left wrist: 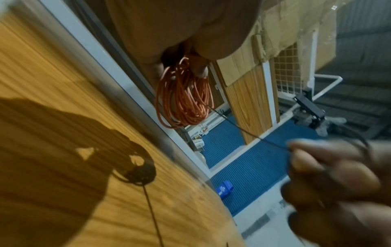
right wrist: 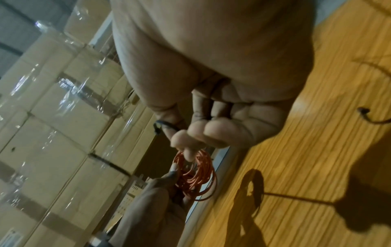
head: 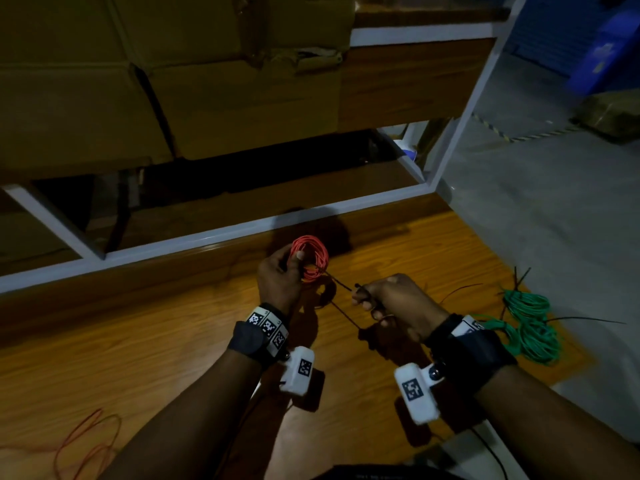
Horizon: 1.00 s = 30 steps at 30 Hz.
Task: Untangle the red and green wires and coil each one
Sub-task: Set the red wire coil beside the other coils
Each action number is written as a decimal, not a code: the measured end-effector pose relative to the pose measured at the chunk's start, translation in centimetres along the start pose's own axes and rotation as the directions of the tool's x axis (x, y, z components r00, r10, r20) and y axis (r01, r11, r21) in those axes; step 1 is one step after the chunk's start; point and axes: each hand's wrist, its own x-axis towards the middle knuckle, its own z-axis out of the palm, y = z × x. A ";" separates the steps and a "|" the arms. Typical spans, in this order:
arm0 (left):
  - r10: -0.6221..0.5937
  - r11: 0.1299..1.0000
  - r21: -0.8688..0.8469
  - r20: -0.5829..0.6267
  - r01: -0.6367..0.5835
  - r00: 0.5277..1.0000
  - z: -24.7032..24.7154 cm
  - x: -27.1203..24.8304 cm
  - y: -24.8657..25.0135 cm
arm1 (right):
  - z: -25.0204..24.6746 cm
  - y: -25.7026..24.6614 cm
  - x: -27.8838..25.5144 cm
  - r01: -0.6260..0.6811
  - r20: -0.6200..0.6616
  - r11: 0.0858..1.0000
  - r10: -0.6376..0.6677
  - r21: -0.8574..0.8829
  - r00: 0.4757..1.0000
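Your left hand (head: 278, 277) holds the red coil (head: 310, 258) above the worktop (head: 138, 341); your right hand (head: 391, 301) pinches a thin black tie (head: 341, 284) that runs into it. If you pull too hard, the loops may slip loose. The green coil (head: 528, 325) lies at the right edge and could fall off.

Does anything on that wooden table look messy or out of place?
Yes: a loose red wire sprawls uncoiled at the table's near left corner, while the green wire coils lie bundled at its right edge.
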 end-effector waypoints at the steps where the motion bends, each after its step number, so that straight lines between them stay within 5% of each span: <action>1: 0.012 1.000 0.015 0.004 -0.012 1.000 -0.1 -0.4 0.1 | 0.4 -0.1 0.2 -0.002 -0.003 1.000 0.002 0.001 1.000; 7: 0.044 0.996 0.074 0.114 -0.053 0.992 0.2 -2.3 0.1 | 2.1 -0.3 1.4 0.011 -0.038 0.997 -0.009 0.076 0.999; 16: -0.027 0.998 -0.055 0.212 0.040 0.977 0.9 -3.0 0.9 | 2.2 1.4 1.8 0.075 -0.010 0.966 -0.075 0.249 0.997; 21: 0.030 0.994 -0.113 0.222 -0.005 0.975 1.3 -3.1 1.8 | 1.7 1.9 1.6 0.108 0.030 0.958 -0.120 0.267 0.992; 30: -0.109 0.953 -0.246 0.257 0.174 0.960 2.3 -2.6 2.1 | 1.0 2.4 0.9 0.138 0.040 0.953 -0.154 0.271 0.987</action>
